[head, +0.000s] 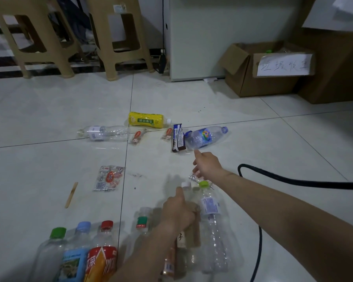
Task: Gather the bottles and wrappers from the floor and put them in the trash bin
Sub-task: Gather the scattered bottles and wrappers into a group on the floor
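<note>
My left hand (177, 212) is shut around a clear bottle with a white cap (185, 184) and a brown label. My right hand (207, 165) stretches forward, its index finger pointing at a clear bottle with a blue label (205, 137). A small silvery wrapper (194, 177) sits right under its lower fingers; whether they pinch it is unclear. A dark wrapper (178, 138), a yellow bottle (147, 119), a clear bottle (104, 132), two small orange wrappers (138, 136) and a crinkled wrapper (108, 178) lie on the tiles. The cardboard trash box (269, 84) stands at the far right.
Close to me lie a green-capped clear bottle (212, 220) and three capped bottles (80, 251) side by side. A wooden stick (71, 194) lies to the left. A black cable (293, 181) curves past my right arm. Two beige stools (118, 37) and a white cabinet (212, 37) stand behind.
</note>
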